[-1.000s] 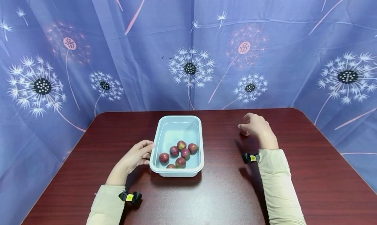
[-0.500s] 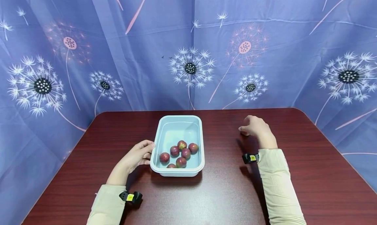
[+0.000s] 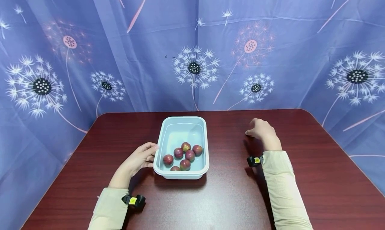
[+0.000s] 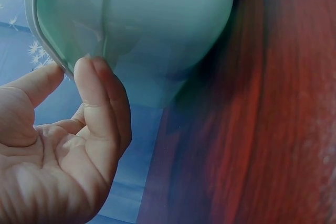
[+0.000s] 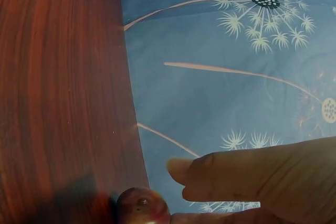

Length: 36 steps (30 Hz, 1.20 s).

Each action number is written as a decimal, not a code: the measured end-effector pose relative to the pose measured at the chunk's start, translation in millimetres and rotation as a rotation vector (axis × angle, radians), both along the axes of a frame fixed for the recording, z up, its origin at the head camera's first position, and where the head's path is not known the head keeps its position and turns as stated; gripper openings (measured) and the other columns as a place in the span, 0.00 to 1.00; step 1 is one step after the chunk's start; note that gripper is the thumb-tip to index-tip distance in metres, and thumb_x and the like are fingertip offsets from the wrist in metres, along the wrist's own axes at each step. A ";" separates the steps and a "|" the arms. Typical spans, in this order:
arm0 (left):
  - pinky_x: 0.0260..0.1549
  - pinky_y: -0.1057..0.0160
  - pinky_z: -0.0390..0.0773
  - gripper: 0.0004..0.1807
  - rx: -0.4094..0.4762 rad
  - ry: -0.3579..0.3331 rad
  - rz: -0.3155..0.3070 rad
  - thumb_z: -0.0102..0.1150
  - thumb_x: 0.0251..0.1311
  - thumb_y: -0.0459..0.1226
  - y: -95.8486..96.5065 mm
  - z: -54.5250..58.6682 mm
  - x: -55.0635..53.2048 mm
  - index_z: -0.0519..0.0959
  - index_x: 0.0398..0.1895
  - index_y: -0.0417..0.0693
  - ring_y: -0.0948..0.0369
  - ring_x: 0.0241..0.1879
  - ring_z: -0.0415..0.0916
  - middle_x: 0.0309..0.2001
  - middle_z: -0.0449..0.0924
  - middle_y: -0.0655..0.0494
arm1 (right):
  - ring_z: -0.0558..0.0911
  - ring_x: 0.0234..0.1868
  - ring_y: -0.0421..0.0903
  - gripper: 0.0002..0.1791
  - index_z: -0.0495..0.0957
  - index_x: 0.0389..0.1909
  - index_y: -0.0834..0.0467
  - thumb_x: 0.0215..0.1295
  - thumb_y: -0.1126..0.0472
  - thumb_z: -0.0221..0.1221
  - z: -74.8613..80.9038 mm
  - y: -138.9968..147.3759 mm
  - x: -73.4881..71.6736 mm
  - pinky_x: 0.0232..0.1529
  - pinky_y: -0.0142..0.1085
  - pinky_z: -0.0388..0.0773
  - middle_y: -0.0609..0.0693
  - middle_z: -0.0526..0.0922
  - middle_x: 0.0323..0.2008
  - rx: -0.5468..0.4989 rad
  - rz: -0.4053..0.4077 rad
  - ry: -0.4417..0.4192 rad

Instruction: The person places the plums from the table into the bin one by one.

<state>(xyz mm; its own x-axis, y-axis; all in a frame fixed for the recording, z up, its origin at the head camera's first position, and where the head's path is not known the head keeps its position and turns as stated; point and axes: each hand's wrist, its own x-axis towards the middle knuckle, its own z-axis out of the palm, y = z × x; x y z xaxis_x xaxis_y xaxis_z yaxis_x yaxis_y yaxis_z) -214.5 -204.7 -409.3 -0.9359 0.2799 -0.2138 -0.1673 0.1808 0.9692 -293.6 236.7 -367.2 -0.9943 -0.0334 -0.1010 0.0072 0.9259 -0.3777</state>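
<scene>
In the head view, my left hand (image 3: pixel 140 159) holds the left rim of a pale blue plastic tub (image 3: pixel 180 175). The left wrist view shows thumb and fingertips pinching that rim. Several reddish-purple plums (image 3: pixel 184 164) lie in the tub's near half. My right hand (image 3: pixel 263 131) is low over the table at the right, palm down. Below it is another plum (image 5: pixel 143 207), hidden from the head view but visible at the bottom of the right wrist view. There the thumb (image 5: pixel 191 174) stands apart from the plum, while a finger reaches its edge.
The dark red wooden table (image 3: pixel 228 196) has rounded far corners. A blue curtain (image 3: pixel 144 56) printed with dandelions hangs behind it and along both sides. A black wrist camera (image 3: pixel 255 161) sits on each arm.
My right hand has lowered slightly over the plum, which has gone from partly visible to hidden in the head view. My left hand and the tub have stayed in place.
</scene>
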 end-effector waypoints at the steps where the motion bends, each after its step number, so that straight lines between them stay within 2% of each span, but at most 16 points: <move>1: 0.31 0.66 0.80 0.23 0.000 0.002 0.000 0.46 0.71 0.45 -0.1 0.2 -0.1 0.64 0.55 0.32 0.63 0.32 0.78 0.36 0.78 0.54 | 0.74 0.52 0.67 0.26 0.71 0.51 0.67 0.56 0.56 0.61 0.0 -0.2 -0.4 0.48 0.61 0.69 0.68 0.77 0.50 0.002 -0.005 0.001; 6: 0.32 0.65 0.80 0.23 0.002 0.000 0.001 0.46 0.71 0.45 -0.6 0.4 0.3 0.64 0.55 0.32 0.63 0.32 0.78 0.37 0.77 0.53 | 0.76 0.48 0.66 0.22 0.73 0.48 0.66 0.55 0.57 0.60 -2.5 1.1 -3.1 0.46 0.59 0.70 0.66 0.79 0.45 0.008 -0.039 0.004; 13: 0.32 0.66 0.80 0.23 0.011 -0.006 0.000 0.46 0.71 0.44 -0.5 0.2 0.3 0.64 0.55 0.32 0.63 0.32 0.78 0.36 0.77 0.53 | 0.76 0.40 0.61 0.12 0.74 0.36 0.62 0.56 0.57 0.59 -8.2 3.2 -4.9 0.42 0.56 0.70 0.60 0.78 0.34 0.022 -0.071 0.008; 19: 0.31 0.66 0.80 0.23 0.019 -0.014 0.002 0.45 0.71 0.44 0.2 0.3 0.9 0.64 0.55 0.32 0.64 0.32 0.78 0.35 0.78 0.55 | 0.75 0.41 0.60 0.12 0.74 0.32 0.60 0.55 0.56 0.61 -14.5 3.1 -5.4 0.45 0.60 0.68 0.59 0.78 0.34 0.005 -0.065 -0.007; 25: 0.31 0.67 0.79 0.23 0.023 -0.016 0.000 0.45 0.71 0.44 0.3 0.4 0.6 0.63 0.55 0.32 0.65 0.32 0.78 0.36 0.79 0.54 | 0.76 0.45 0.64 0.13 0.73 0.34 0.61 0.52 0.57 0.60 -20.9 4.3 -7.8 0.46 0.61 0.68 0.62 0.78 0.39 0.012 -0.060 -0.007; 36: 0.32 0.66 0.80 0.22 0.023 -0.018 -0.008 0.45 0.71 0.44 0.3 0.1 0.3 0.64 0.54 0.33 0.64 0.33 0.79 0.37 0.79 0.53 | 0.76 0.41 0.59 0.12 0.73 0.31 0.60 0.52 0.56 0.62 -22.7 1.1 -7.8 0.38 0.53 0.72 0.59 0.78 0.35 0.014 -0.048 -0.009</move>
<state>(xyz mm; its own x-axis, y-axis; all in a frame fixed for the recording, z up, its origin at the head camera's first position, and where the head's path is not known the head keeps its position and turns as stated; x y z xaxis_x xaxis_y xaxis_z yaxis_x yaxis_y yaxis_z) -214.2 -204.5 -409.2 -0.9298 0.2921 -0.2241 -0.1836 0.1598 0.9699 -301.4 237.9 -389.9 -0.9938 0.0157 -0.1105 0.0552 0.9295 -0.3647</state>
